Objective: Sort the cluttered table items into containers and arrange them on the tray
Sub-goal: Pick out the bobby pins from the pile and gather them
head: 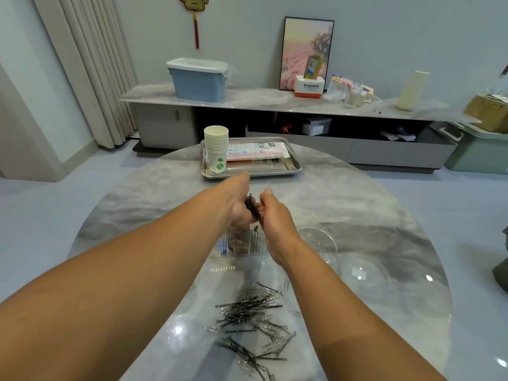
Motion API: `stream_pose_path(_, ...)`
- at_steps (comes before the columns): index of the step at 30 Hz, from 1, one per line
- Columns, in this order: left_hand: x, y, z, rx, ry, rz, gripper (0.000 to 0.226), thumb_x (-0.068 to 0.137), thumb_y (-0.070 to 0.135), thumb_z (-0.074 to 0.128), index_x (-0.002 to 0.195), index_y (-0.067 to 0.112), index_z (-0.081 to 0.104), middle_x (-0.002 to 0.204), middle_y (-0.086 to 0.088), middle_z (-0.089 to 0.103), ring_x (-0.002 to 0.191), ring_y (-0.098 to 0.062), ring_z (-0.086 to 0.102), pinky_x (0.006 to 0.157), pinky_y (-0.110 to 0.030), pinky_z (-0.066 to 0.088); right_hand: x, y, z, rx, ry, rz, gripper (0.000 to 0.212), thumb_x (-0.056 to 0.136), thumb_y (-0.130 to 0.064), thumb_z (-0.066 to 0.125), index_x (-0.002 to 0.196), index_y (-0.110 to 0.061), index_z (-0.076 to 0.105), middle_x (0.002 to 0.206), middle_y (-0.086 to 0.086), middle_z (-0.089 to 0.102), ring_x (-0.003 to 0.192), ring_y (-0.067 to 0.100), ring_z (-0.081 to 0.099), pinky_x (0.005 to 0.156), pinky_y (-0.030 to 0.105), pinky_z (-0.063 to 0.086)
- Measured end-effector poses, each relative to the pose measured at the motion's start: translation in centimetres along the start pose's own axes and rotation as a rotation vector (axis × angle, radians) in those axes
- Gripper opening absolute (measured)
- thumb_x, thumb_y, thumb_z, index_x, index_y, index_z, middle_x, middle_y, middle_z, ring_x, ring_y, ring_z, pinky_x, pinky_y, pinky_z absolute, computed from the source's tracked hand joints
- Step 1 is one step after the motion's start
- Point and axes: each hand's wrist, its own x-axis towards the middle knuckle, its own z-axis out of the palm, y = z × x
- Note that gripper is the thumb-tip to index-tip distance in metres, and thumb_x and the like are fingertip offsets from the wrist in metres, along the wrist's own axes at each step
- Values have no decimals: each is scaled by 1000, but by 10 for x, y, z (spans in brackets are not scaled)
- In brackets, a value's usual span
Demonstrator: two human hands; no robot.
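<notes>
While the left hand (238,204) cupped a bunch of black hairpins (252,206) and the right hand (270,209) pinched them, they looked light, thin and slippery, best held by the middle.

Above a round grey marble table (357,204), the left hand (238,200) cups a bunch of black hairpins (252,207) in its palm, while the right hand (272,213) pinches at that bunch. Just below the hands stands a clear plastic container (242,243) holding more pins. A loose heap of black hairpins and silver paper clips (253,320) lies nearer. A steel tray (295,167) carries stacked paper cups (216,147).
</notes>
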Motion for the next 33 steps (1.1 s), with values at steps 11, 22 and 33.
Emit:
stream_pose_path(11, 24, 7, 13, 273, -2, -70, 48, 100, 43, 49, 100, -4, 44, 111, -18, 58, 96, -34, 63, 81, -47, 53, 22, 6, 2, -87, 2, 95, 37, 100, -34, 39, 81, -17, 66, 73, -3, 72, 76, 12, 62, 70, 29, 46)
stream_pose_path(22, 23, 15, 16, 273, 14, -28, 87, 101, 50, 44, 160, 3, 1, 168, -18, -3, 155, -40, 3, 124, -56, 17, 21, 0, -8, -82, -31, 162, 24, 105, -37, 40, 86, -29, 52, 70, -15, 56, 72, 2, 50, 67, 25, 36)
stream_pose_path(33, -15, -51, -21, 614, 32, 462, 44, 105, 47, 43, 126, 12, 60, 138, -14, 59, 127, -32, 56, 113, -48, 41, -18, 4, -30, -235, 106, -24, 20, 98, -20, 55, 90, -16, 73, 81, -2, 65, 75, 15, 56, 75, 32, 49)
